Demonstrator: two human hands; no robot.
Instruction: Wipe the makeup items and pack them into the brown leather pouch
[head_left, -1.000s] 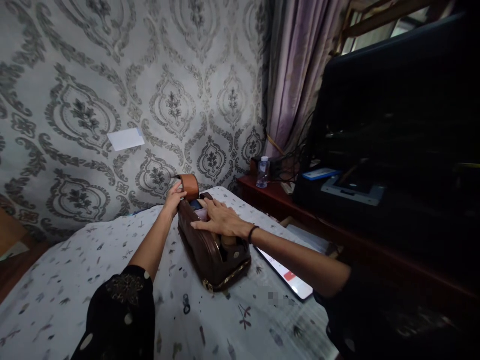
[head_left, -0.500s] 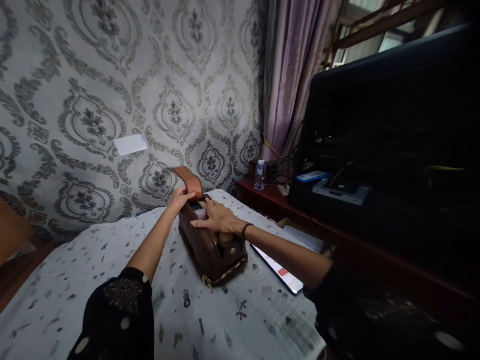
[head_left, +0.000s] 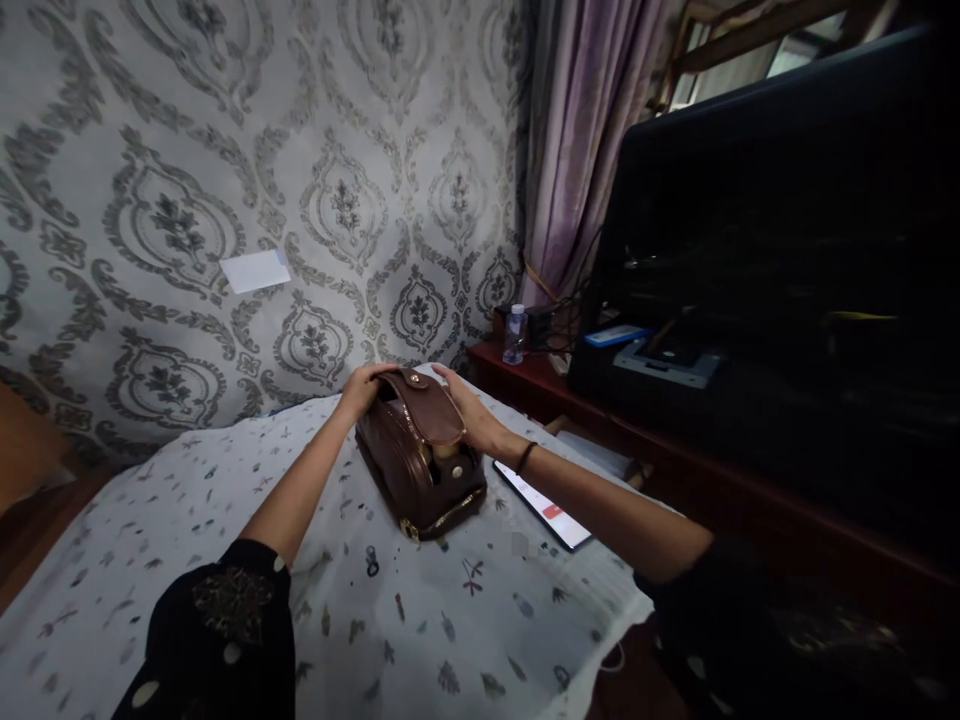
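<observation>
A brown leather bag [head_left: 405, 475] with gold zips sits on the patterned bedsheet. Its flap [head_left: 431, 408] lies over the top opening, with a gap at the near end beside a snap button [head_left: 457, 471]. My left hand [head_left: 363, 388] is closed on the bag's far left upper edge, by the base of the flap. Along the right side, my right hand [head_left: 472, 412] holds the bag next to the flap; some of its fingers are hidden. The bag's contents are mostly covered.
A lit phone or tablet [head_left: 544, 508] lies right of the bag, under my right forearm. The sheet [head_left: 322, 600] ends at the lower right. A clear bottle [head_left: 514, 335] stands on the dark red furniture [head_left: 525, 385], near a large black screen [head_left: 750, 250]. Patterned wallpaper [head_left: 180, 230] rises behind.
The flap has come down over the bag's opening. My right hand has moved off the opening to the bag's right side. My left hand stays at the far left edge.
</observation>
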